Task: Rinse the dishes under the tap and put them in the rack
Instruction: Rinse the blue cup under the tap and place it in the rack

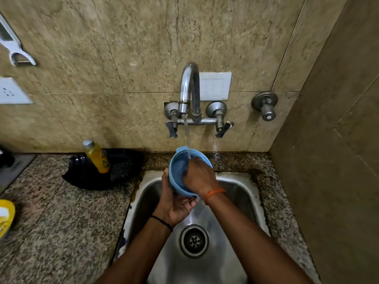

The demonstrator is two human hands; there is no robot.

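A light blue plastic bowl (178, 169) is held over the steel sink (235, 193), tilted toward me under the running tap (189, 93). Water falls from the spout onto the bowl's inside and onto my right hand. My left hand (174, 201) cups the bowl from below, fingers curled round its underside. My right hand (200, 175) reaches into the bowl, fingers against its inner wall; the fingertips are hidden inside.
A black tray (86, 177) with a yellow bottle (97, 156) and a dark scrubber sits on the granite counter left of the sink. A yellow dish (6, 216) is at the far left edge. A second valve (265, 105) projects from the wall at right.
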